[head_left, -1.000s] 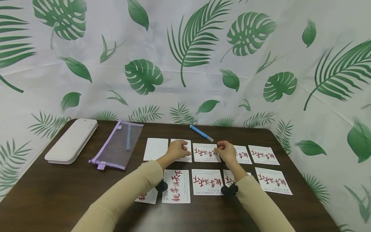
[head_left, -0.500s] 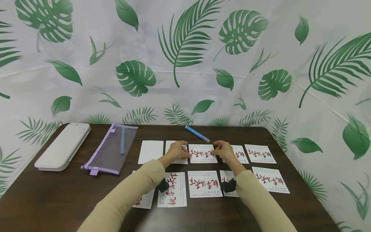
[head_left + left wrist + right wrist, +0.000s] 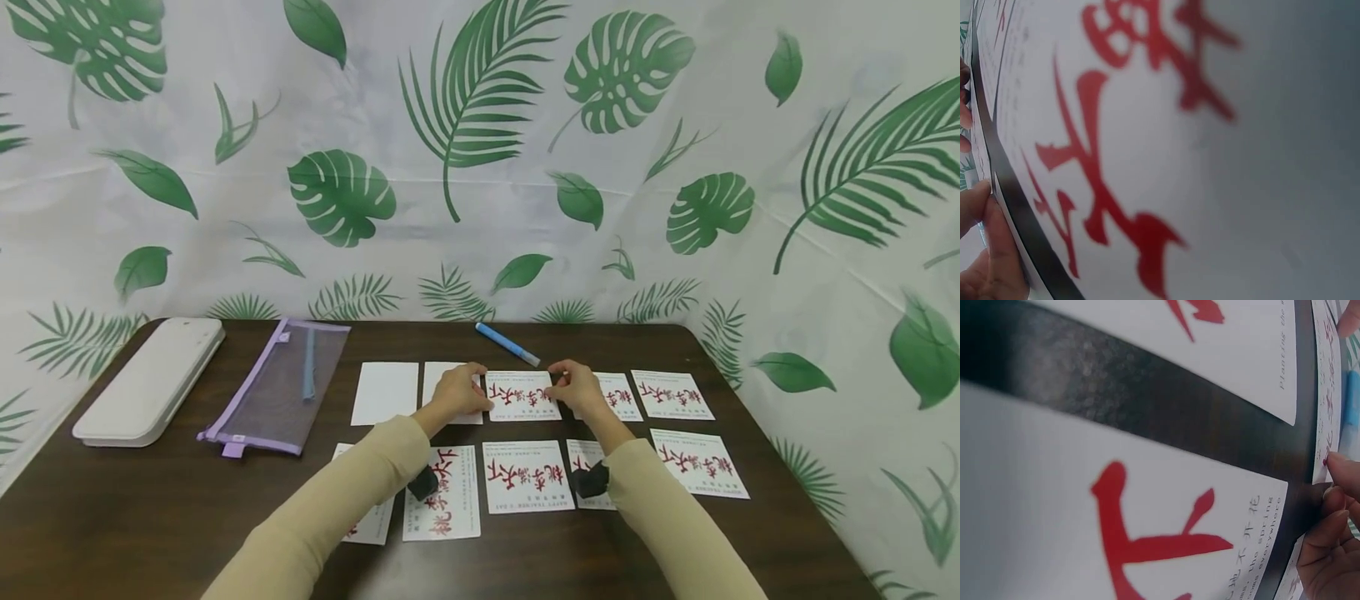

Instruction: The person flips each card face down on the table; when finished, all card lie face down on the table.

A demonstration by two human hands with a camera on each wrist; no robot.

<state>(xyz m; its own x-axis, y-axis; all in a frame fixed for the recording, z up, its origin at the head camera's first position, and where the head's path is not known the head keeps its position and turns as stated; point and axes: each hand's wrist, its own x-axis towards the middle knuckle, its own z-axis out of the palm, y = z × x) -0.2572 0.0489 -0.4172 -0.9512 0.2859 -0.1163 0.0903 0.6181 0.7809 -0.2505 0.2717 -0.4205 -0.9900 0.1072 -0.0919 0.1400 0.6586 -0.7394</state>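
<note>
A white card (image 3: 521, 396) with red Chinese characters lies in the middle of the upper row. At its left edge my left hand (image 3: 459, 393) pinches it between thumb and fingers; the left wrist view shows those fingers (image 3: 1002, 250) at the left. My right hand (image 3: 583, 392) pinches the opposite edge, thumb and fingertip (image 3: 1342, 465) meeting there in the right wrist view. Under the left hand is a blank white card (image 3: 437, 379), partly covered. The right hand overlaps another printed card (image 3: 618, 398).
More printed cards, such as this one (image 3: 527, 477), form a lower row below the forearms. A second blank card (image 3: 386, 393) lies at left. Behind the rows is a blue marker (image 3: 507, 343). A purple mesh pouch (image 3: 277, 392) and a white case (image 3: 150, 379) sit further left.
The left fingertips have moved slightly right onto the middle card's left edge. The right hand stays at the right edge. The head view has shifted, carrying the scene left.
</note>
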